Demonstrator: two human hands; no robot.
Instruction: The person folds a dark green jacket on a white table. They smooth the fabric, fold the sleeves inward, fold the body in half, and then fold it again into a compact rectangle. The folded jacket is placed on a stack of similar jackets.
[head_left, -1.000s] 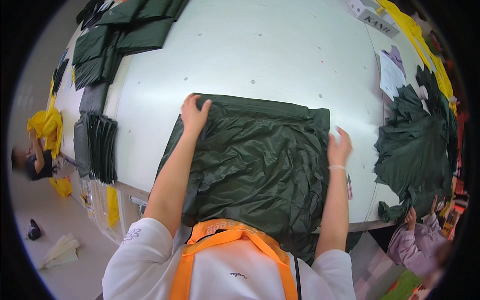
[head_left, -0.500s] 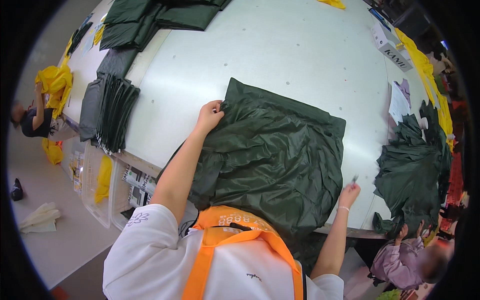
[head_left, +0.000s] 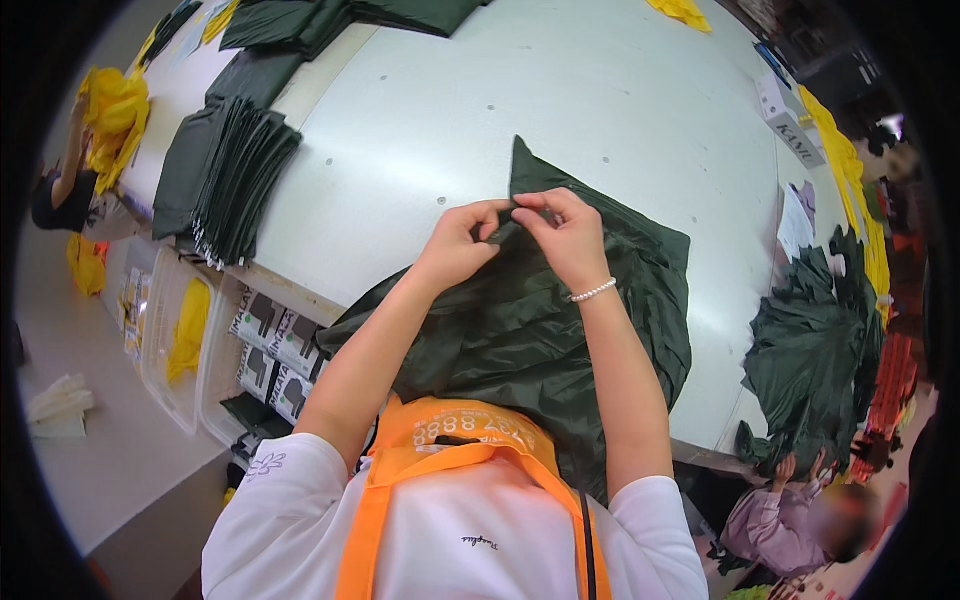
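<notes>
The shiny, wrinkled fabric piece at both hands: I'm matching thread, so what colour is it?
The fabric piece is dark green, best seen in the head view.

Desk (head_left: 420, 110), pale-topped, bearing dark green cloth (head_left: 640, 270), front; folded green stack (head_left: 210, 185), left; crumpled green heap (head_left: 805, 345), right; white box (head_left: 782, 103), right rear.

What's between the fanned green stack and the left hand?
White tabletop with a small grey dot lies between the stack and the left hand; the head view shows it.
</notes>
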